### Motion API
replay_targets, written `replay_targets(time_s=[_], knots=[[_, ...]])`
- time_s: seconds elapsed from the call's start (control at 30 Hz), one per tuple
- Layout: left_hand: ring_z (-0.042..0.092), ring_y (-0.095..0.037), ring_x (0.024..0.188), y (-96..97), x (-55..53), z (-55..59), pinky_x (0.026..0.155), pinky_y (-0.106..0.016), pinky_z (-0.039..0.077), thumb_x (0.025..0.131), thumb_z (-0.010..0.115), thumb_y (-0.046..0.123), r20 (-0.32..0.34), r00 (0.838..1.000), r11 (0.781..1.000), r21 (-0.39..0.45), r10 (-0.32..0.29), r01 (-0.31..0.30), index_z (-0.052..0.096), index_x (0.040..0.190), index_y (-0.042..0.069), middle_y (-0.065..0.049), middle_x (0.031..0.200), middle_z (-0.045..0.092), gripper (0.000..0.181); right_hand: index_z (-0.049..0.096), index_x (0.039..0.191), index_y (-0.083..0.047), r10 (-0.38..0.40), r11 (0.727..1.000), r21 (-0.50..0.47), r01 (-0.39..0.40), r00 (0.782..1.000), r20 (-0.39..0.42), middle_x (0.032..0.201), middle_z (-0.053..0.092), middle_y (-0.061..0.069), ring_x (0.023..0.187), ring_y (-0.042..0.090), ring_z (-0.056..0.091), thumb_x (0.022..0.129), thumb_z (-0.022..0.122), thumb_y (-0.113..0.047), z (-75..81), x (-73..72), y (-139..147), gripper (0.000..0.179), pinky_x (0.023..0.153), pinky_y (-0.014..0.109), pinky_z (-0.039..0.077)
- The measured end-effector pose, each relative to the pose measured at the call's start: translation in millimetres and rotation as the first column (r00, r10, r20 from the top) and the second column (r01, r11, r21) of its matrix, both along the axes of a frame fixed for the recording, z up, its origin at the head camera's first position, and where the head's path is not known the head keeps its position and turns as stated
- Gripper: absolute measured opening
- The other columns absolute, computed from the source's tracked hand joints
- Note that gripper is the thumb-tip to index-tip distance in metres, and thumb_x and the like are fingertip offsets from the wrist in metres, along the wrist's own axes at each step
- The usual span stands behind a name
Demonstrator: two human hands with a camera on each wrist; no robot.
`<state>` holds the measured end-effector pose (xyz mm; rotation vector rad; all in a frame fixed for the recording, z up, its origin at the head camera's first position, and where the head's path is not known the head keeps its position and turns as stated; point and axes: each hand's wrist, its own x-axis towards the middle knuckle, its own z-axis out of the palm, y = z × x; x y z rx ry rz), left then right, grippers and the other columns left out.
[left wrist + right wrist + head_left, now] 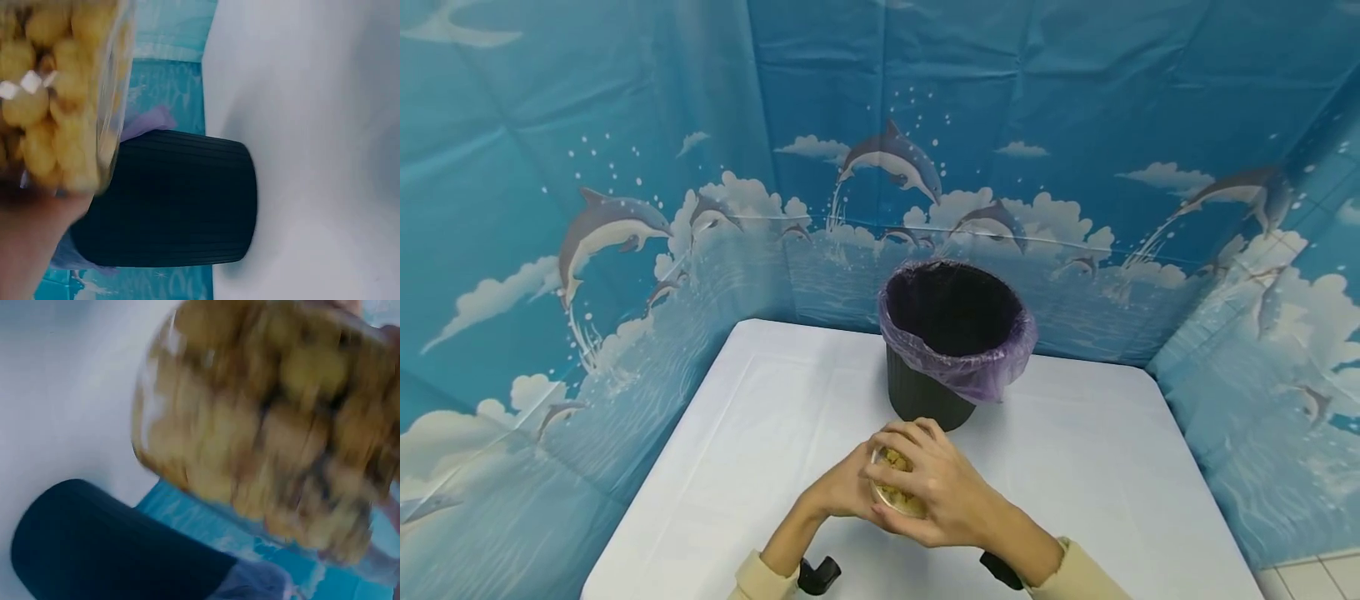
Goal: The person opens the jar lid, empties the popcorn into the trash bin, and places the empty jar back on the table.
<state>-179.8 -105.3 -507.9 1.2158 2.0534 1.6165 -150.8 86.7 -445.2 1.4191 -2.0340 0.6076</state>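
A clear jar full of yellow-brown, popcorn-like pieces is held between both hands above the front part of the table. My left hand grips its left side, partly hidden behind the jar and the other hand. From the right, my right hand curls its fingers round the jar's upper part. Filling much of the right wrist view, the jar is blurred. In the left wrist view, the jar shows at the upper left. Whether a lid is on it, I cannot tell.
Behind the hands stands a black ribbed bin with a purple bag folded over its rim. A white cloth covers the table. Blue dolphin-print sheets hang around the table's back and sides.
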Motion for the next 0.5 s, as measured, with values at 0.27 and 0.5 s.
replay_targets(time_s=[0.27, 0.5], knots=[[0.060, 0.000, 0.112, -13.3, -1.3, 36.9, 0.096, -0.033, 0.061, 0.060, 0.091, -0.011, 0.034, 0.847, 0.847, -0.018, -0.531, 0.532, 0.044, 0.137, -0.006, -0.030, 0.124, 0.059, 0.090, 0.072, 0.125, -0.029, 0.269, 0.960, 0.068, -0.270, 0.963, 0.025, 0.133, 0.065, 0.002, 0.126, 0.019, 0.058, 0.091, 0.072, -0.040, 32.9, 29.4, -7, 0.035, 0.102, 0.037, 0.048], [0.063, -0.005, 0.109, -17.5, 1.6, 63.1, 0.097, -0.028, 0.060, 0.057, 0.096, -0.008, -0.051, 0.851, 0.852, -0.071, -0.523, 0.519, 0.046, 0.133, -0.006, -0.025, 0.121, 0.061, 0.092, 0.054, 0.151, -0.030, 0.217, 0.949, 0.204, -0.239, 0.968, 0.126, 0.159, 0.047, 0.003, 0.146, 0.020, 0.044, 0.097, 0.062, -0.046, 57.0, 33.7, 0, 0.057, 0.114, 0.047, 0.043]])
